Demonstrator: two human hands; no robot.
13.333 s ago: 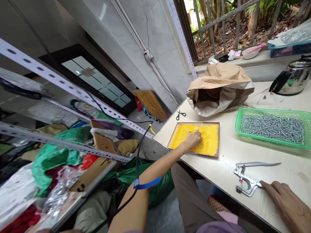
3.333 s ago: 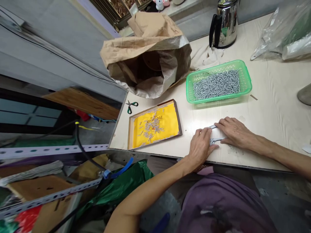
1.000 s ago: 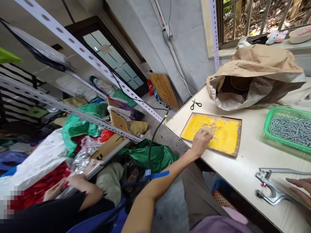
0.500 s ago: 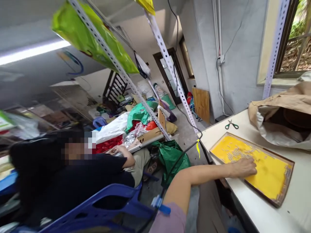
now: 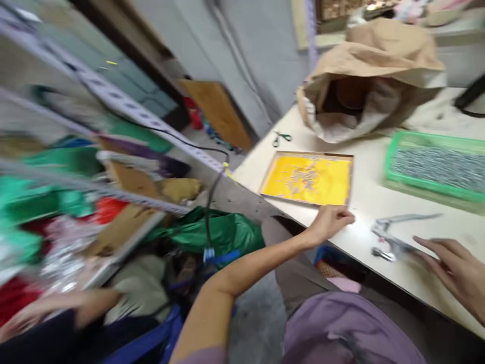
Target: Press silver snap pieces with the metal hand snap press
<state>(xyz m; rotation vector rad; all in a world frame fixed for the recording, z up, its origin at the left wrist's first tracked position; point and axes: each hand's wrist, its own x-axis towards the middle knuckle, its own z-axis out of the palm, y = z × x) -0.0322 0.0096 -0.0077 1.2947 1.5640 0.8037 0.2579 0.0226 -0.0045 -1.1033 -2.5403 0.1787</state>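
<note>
My left hand (image 5: 330, 221) hovers over the table's front edge, just below the yellow-lined tray (image 5: 308, 176) of small metal pins; its fingers are pinched together, and what they hold is too small and blurred to name. My right hand (image 5: 456, 265) lies on the table with its fingers stretched out, fingertips touching the handle of the metal press pliers (image 5: 397, 237). The whole picture is smeared by motion.
A green basket (image 5: 435, 169) of metal pins sits at the right. Behind the tray lie an open brown paper sack (image 5: 371, 81) and small green-handled scissors (image 5: 282, 137). Left of the pale table (image 5: 364, 232) stand perforated shelf rails, coloured bags and another person's arm (image 5: 56, 308).
My left hand has left the yellow tray and pulled back toward the table's front edge, fingers pinched. The view swung back right, bringing the pliers and my right hand into sight.
</note>
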